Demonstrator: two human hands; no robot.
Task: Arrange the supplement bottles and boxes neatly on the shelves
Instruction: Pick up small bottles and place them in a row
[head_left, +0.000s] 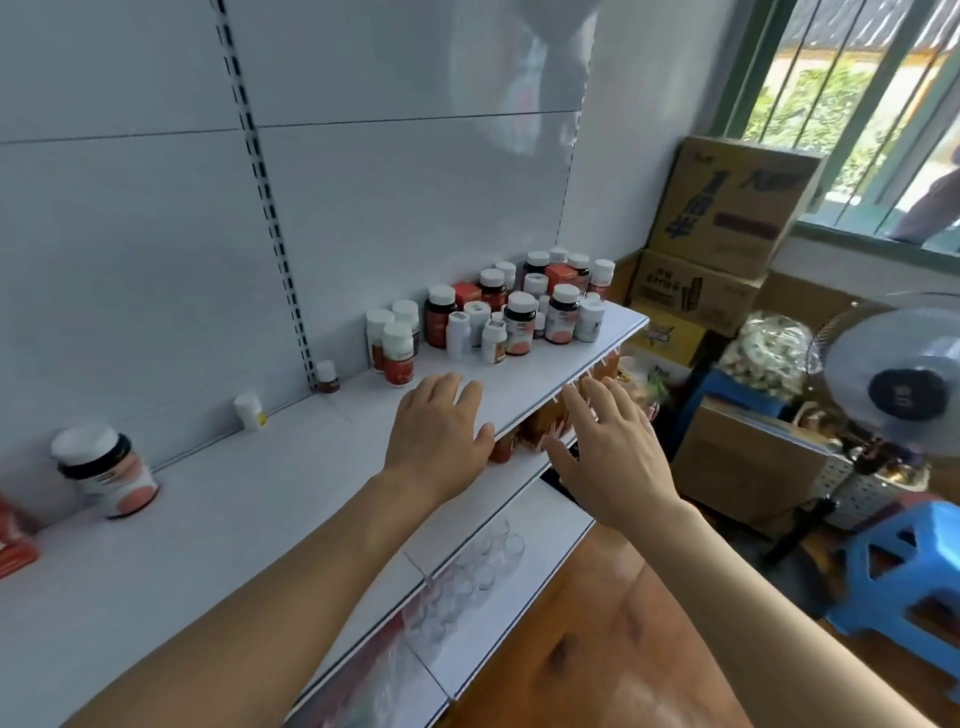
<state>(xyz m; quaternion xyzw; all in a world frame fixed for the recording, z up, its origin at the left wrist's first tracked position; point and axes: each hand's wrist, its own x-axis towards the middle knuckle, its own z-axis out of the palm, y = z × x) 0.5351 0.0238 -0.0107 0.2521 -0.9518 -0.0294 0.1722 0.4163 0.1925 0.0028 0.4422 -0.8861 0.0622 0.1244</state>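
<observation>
White shelf (218, 519) lies nearest, with both hands above its front edge: left hand (439, 431) flat, fingers straight, holding nothing; right hand (605, 452) spread and empty (past the edge). Farther back, bottles (519, 317) and red boxes (558, 273) cluster at its right end.

Stacked cardboard boxes (722, 218) against wall, right of shelving, under window. Green-framed window (852, 104) with vertical bars, foliage outside. Electric fan (898, 384) on stand, grille facing camera, in front of boxes. Blue plastic stool (904, 577) on wooden floor (587, 639) at lower right. Clear bag of pale snacks (763, 348) beside fan, atop blue crate. Brown carton (737, 462) below it. Clear glass cups (483, 566) on lower shelf.
</observation>
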